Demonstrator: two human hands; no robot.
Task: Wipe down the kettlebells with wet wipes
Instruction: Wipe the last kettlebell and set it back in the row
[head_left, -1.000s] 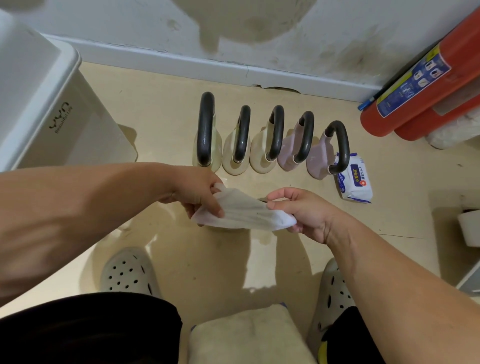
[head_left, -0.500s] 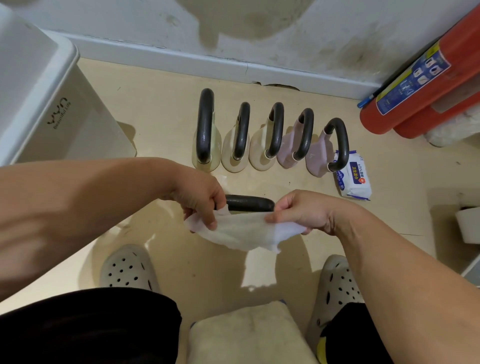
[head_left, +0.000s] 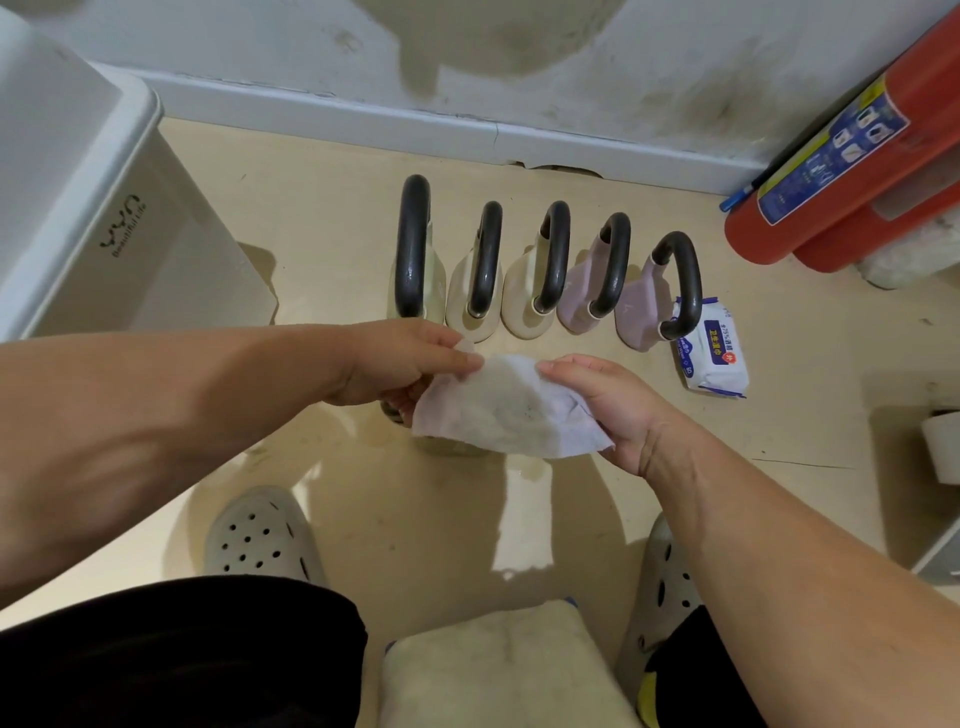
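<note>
both hands (head_left: 410, 364) (head_left: 613, 405) stretching wet wipe (head_left: 504, 410)

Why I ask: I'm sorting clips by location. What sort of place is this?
Probably a storage corner, gym or home: a row of kettlebells by a stained wall, red fire extinguishers at the right.

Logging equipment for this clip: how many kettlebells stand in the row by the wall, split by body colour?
Cream-toned kettlebells: 3
Lilac kettlebells: 2
Total: 5
</note>
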